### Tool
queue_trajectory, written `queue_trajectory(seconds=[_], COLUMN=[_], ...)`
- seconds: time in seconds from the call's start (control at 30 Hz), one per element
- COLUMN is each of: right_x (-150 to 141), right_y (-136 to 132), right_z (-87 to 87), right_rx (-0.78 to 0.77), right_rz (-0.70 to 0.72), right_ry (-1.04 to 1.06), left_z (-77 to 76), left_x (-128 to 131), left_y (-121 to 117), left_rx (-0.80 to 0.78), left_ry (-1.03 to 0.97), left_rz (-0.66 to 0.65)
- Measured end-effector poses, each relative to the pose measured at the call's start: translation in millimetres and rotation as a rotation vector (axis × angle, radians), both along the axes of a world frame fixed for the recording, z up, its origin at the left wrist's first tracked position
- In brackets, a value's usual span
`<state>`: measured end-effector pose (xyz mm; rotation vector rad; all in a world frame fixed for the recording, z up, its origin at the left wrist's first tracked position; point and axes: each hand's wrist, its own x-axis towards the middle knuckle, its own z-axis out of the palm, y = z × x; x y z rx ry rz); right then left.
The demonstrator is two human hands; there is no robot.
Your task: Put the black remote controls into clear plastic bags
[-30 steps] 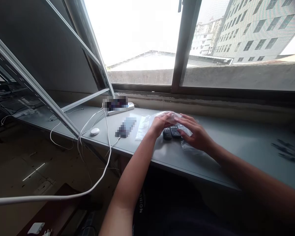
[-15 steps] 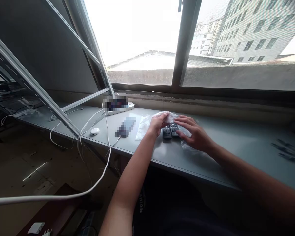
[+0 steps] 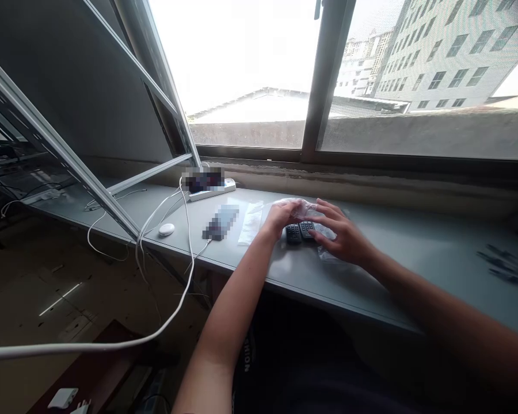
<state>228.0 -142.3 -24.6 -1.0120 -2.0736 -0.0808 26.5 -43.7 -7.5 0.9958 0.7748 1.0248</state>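
My left hand (image 3: 281, 218) is closed on a crumpled clear plastic bag (image 3: 303, 209), its fingers bent over the near side. Close by on the right, my right hand (image 3: 344, 234) has its fingers stretched and apart, with the fingertips at the bag's right edge. Two dark remote controls, a left one (image 3: 293, 234) and a right one (image 3: 306, 231), lie side by side on the grey table (image 3: 397, 247) below the bag. Their far ends are hidden by the bag and my fingers. More clear plastic (image 3: 333, 256) lies under my right hand.
Left of my hands lies a flat clear bag (image 3: 251, 223), then a blurred-out phone-like thing (image 3: 221, 223) on a cable. A white power strip (image 3: 229, 186), a round white object (image 3: 166, 230) and white cables (image 3: 191, 241) are farther left. Dark blurred items (image 3: 507, 264) lie far right.
The bag in my left hand has come slightly lower and now covers more of the remotes' far ends. My right hand has barely moved.
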Motion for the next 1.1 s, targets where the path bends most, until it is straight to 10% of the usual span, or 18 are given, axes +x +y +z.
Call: queue_trajectory(seconds=[0.33, 0.63, 0.87, 1.1], right_x=[-3, -3, -2, 0], right_y=[-4, -8, -7, -6], right_z=[2.1, 14.2, 2.4, 6.3], right_rx=[-0.046, 0.008, -0.064, -0.070], right_rz=[0.024, 0.028, 0.022, 0.063], right_ry=[-0.036, 0.055, -0.050, -0.066], left_z=[-2.4, -0.8, -4.3, 3.4], left_x=[1, -9, -6, -21], left_y=[0, 15, 15, 20], left_rx=[-0.015, -0.074, -0.029, -0.102], left_ry=[-0.058, -0.177, -0.112, -0.309], left_rz=[-0.138, 0.212, 0.070, 0.427])
